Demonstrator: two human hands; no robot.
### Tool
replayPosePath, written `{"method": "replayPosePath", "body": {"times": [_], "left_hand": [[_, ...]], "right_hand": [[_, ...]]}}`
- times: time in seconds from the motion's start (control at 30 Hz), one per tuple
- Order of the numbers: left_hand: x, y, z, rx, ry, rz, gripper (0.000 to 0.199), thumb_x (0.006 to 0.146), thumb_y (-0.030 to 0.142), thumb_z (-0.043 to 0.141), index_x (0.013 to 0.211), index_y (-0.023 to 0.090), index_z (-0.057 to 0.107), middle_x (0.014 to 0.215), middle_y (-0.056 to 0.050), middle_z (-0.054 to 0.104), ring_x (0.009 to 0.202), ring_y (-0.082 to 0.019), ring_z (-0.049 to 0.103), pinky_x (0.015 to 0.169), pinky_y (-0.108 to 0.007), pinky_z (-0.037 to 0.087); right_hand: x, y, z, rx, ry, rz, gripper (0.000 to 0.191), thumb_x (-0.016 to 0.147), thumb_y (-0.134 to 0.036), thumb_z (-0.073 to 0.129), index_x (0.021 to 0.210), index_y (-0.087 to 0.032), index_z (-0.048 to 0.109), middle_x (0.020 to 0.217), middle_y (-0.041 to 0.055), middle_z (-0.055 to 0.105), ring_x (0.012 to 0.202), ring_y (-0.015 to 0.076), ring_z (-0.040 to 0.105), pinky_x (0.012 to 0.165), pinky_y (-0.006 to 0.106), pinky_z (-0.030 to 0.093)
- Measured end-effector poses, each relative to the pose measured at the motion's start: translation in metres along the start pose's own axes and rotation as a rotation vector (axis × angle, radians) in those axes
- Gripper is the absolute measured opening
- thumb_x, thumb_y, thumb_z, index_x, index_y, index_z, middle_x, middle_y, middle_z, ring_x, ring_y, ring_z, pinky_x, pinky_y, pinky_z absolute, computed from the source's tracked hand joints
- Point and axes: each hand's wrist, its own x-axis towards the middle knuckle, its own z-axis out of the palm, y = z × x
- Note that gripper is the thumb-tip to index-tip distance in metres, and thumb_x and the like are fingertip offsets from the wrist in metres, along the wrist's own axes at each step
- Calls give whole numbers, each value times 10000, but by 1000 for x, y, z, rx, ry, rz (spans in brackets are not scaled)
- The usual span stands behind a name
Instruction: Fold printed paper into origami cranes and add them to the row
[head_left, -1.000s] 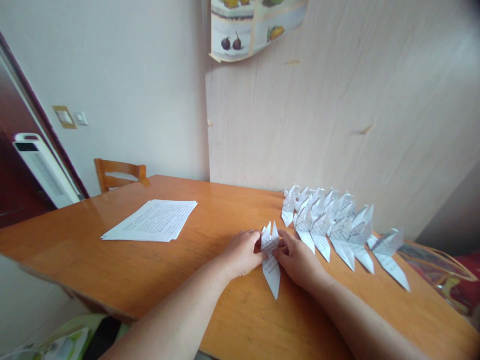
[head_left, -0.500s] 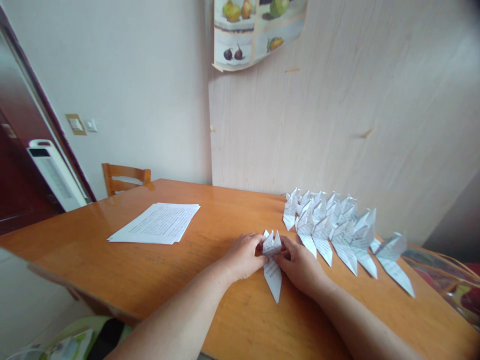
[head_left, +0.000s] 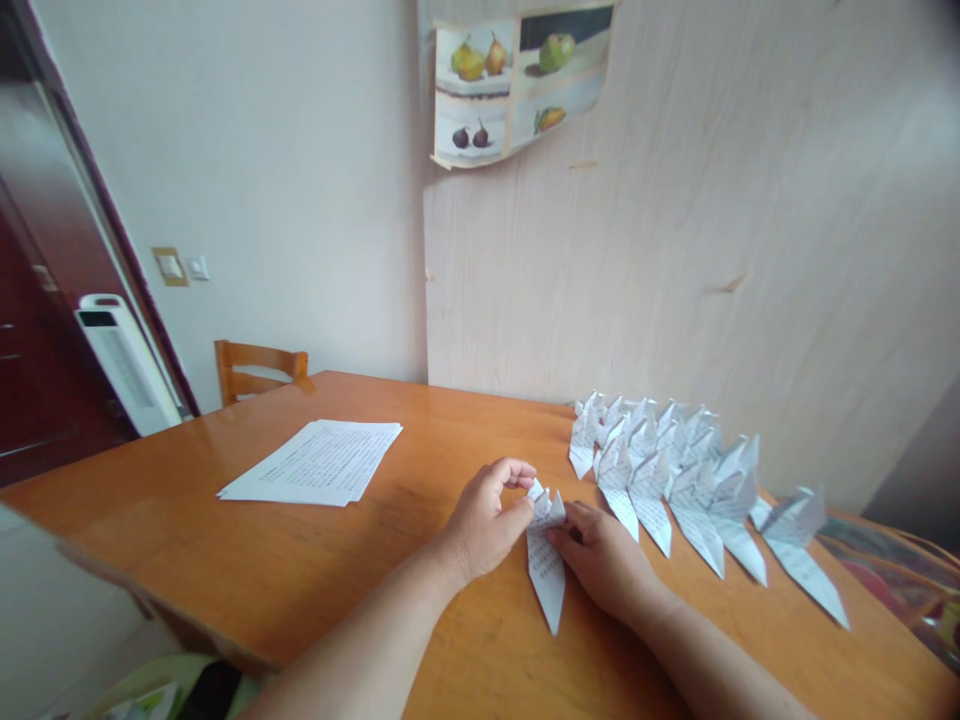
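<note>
A folded white paper piece [head_left: 549, 575] with printed text stands on the table between my hands. Its long pointed flap lies toward me, and small tips rise at its far end. My right hand [head_left: 604, 555] pinches its right side, thumb in front and the other fingers partly hidden behind. At the upper left tips is my left hand [head_left: 487, 515], its thumb close against the paper. The left fingers are curved and raised above the tips, with a gap between them and the thumb.
Rows of similar folded paper pieces [head_left: 675, 480] stand to the right, with one apart [head_left: 802, 550] nearer me. A stack of printed sheets [head_left: 311, 462] lies on the left of the wooden table [head_left: 315, 560]. A chair [head_left: 259, 368] stands behind the far left edge, and a wall is behind.
My left fingers have lifted from behind the paper to above its tips. The right hand keeps its hold. The camera view has tilted slightly upward.
</note>
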Motion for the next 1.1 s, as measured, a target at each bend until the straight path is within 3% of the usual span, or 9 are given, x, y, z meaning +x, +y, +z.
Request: {"method": "replayPosePath", "body": {"times": [0.43,1.1], "left_hand": [[2,15,0,-37,-33,68,204,903,194,595,1091,208,673,1094,-50,682,1082,-195,617,1005,-348,462],[5,15,3,-26,14,90,116,887,220,624,975,212,699,993,-26,701,988,-181,636,941,-321,471]], "right_hand": [[-1,-3,-1,4,13,-5,150,879,-253,547,737,-215,517,757,10,596,705,170,544,618,276,301],[-1,-3,-2,-8,10,-6,136,875,-248,538,744,-214,524,745,8,594,691,167,546,615,275,313]]}}
